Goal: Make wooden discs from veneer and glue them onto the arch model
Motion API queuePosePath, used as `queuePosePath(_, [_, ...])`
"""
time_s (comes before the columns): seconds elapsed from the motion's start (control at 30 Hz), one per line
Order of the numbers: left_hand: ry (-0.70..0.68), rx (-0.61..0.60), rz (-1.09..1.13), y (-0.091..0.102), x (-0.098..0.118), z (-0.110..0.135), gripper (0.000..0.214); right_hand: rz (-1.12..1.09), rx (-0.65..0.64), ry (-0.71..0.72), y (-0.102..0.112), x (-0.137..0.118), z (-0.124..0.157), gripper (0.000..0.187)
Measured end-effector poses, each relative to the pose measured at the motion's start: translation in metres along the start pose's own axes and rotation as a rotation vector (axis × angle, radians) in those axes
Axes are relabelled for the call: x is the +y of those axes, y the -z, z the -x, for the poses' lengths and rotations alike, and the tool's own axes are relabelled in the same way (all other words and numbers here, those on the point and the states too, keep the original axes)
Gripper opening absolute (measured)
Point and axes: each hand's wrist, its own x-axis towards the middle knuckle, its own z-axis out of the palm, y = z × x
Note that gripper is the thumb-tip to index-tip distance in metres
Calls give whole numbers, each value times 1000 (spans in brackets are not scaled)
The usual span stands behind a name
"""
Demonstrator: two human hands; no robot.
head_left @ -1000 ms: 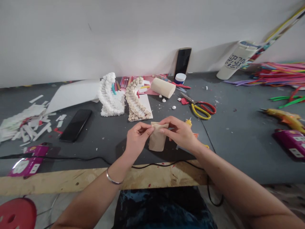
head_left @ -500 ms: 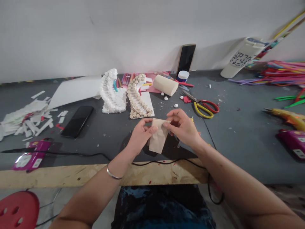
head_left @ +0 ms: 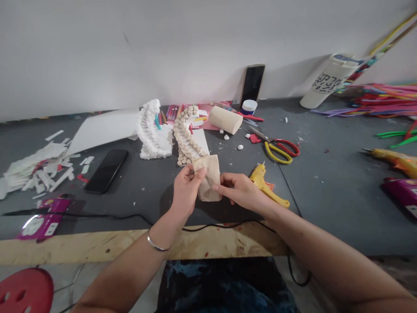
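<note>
A folded piece of beige fabric [head_left: 209, 178] is held up over the table between both hands. My left hand [head_left: 187, 187] pinches it at the left side, thumb across its front. At the lower right edge, the thumb and fingers of my right hand [head_left: 239, 189] grip the same piece. Just beyond it stands a curved model [head_left: 187, 137] edged with small beige rolls on a white base, partly covered by the fabric. Beside that is a similar white fluffy curved model [head_left: 154, 130]. A yellow glue gun [head_left: 265, 184] lies near my right forearm.
Scissors [head_left: 276, 148] with red and yellow handles and a beige roll [head_left: 225, 119] lie behind. A black phone [head_left: 106, 171] and white paper strips [head_left: 42, 167] are at left. A black cable [head_left: 124, 216] runs along the front edge. A tumbler [head_left: 329, 82] leans against the wall.
The fabric has been turned and moved slightly left and up. My right hand has shifted from its top corner to its lower right edge, uncovering the yellow glue gun.
</note>
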Motion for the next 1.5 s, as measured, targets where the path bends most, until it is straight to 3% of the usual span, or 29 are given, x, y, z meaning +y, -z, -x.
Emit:
queuePosePath(0.27, [78,-16,109,-2,3,-1,35,13,-29,20,5,-3,2,43])
queuePosePath(0.43, [196,-180,112,-2,3,3,43,47,66,-5,6,-5,2,47])
queuePosePath(0.5, [214,-184,64,-2,1,4,40,58,80,-20,6,-6,2,47])
queuePosePath(0.73, [130,-50,33,3,5,-1,34,88,-175,-41,11,-5,3,36])
queuePosePath(0.97, [188,-193,-107,1,5,5,37,132,150,143,24,-2,-1,33])
queuePosePath(1.07, [245,-264,-150,0,2,7,38,98,248,172,22,0,-3,31])
queuePosePath(1.17, [285,-262,-137,-1,2,7,37,4,395,165,24,0,-5,34])
queuePosePath(1.27, [316,-213,-87,-3,5,3,37,-84,514,166,39,-5,-6,37])
queuePosePath(1.33, [335,-173,-22,-3,8,-1,36,-44,506,169,56,-10,1,38])
queuePosePath(1.5, [339,-108,172,4,17,-14,22,580,340,24,104,-19,48,26])
